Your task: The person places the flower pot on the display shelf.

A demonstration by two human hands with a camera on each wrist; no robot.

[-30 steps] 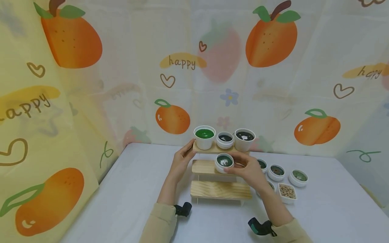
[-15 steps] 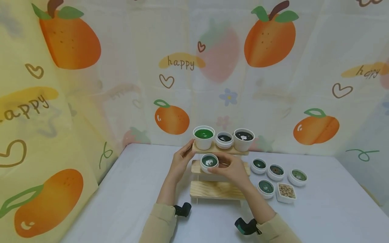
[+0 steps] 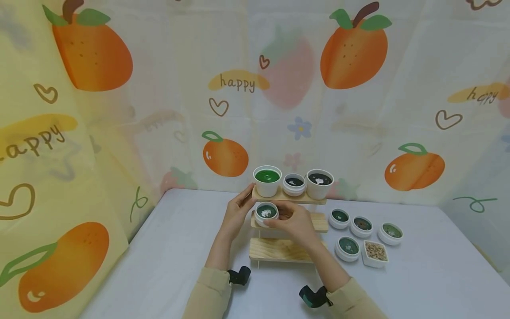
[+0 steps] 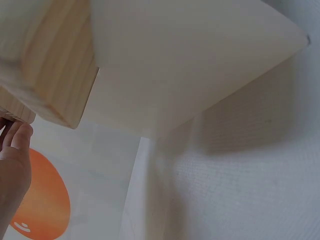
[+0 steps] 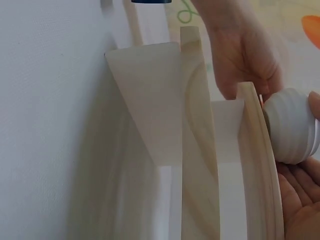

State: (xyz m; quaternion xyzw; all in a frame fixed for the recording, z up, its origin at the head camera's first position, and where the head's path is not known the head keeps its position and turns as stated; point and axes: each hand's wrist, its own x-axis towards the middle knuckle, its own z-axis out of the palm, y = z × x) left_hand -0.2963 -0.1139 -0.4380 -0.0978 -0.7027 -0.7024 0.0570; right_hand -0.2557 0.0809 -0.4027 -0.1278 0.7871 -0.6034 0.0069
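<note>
My right hand (image 3: 296, 221) holds a small white ribbed cup (image 3: 259, 220), dark green with white flecks inside, at the left end of the middle board (image 3: 318, 222) of a three-step wooden stand. In the right wrist view the cup (image 5: 289, 127) has its base right at the board, with fingers (image 5: 300, 195) around its side. My left hand (image 3: 235, 217) grips the left end of the stand's top board (image 3: 287, 199). Along that top board stand a tall cup of bright green (image 3: 268, 186), a low dark-filled cup (image 3: 294, 186) and a tall dark-filled cup (image 3: 318, 188).
The stand's lowest board (image 3: 275, 250) carries nothing. Right of the stand, several low white cups of green or brown contents, such as one nearest the stand (image 3: 348, 249), sit by a square dish of tan bits (image 3: 375, 254). A fruit-print cloth (image 3: 179, 88) hangs behind.
My right hand has slid left along the middle board with the cup, from about its centre to its left end. My left hand has stayed at the top board.
</note>
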